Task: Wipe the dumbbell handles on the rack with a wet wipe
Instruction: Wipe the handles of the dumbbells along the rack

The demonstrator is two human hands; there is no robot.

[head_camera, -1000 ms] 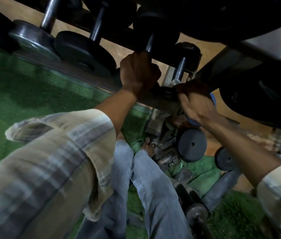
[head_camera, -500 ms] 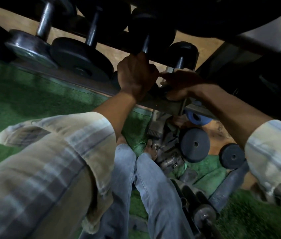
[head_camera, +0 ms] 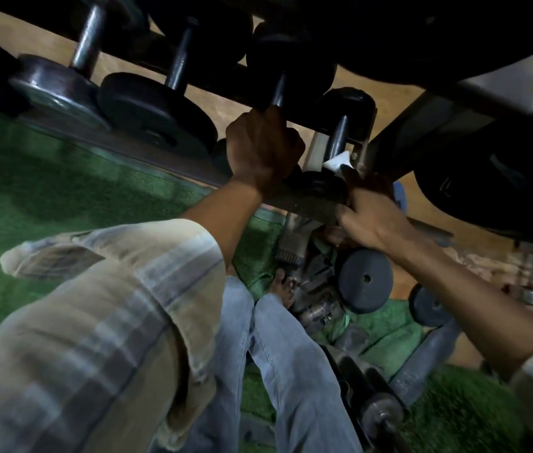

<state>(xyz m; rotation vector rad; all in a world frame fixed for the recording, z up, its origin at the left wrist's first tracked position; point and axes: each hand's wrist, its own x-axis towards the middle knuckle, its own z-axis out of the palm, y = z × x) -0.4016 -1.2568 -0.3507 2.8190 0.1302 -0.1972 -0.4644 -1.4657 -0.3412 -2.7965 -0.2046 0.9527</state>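
A dark metal rack point(head_camera: 173, 165) carries a row of dumbbells point(head_camera: 160, 109) (handles pointing away, black end plates resting on its rail), above green turf floor point(head_camera: 29, 197) with loose weights point(head_camera: 364, 279) lying on it.

The wet wipe point(head_camera: 337, 162) was white against the black dumbbell handle point(head_camera: 338, 137) beside it. The dumbbell plates point(head_camera: 157, 114) on the rack were matte black, and 1 plate point(head_camera: 52, 89) at the left showed a dull grey metallic sheen; its handle point(head_camera: 86, 39) was dark steel. The rack rail point(head_camera: 121, 148) looked dark brown. The floor turf point(head_camera: 46, 191) was green, patched with darker shadow, and the wall point(head_camera: 373, 89) behind was tan wood-brown. The shirt sleeve point(head_camera: 101, 315) carried a faded plaid of beige, pale blue and grey stripes. The jeans point(head_camera: 291, 371) were light washed blue. A round weight point(head_camera: 364, 279) on the floor was charcoal grey, and a blue object point(head_camera: 400, 194) showed behind the right hand.
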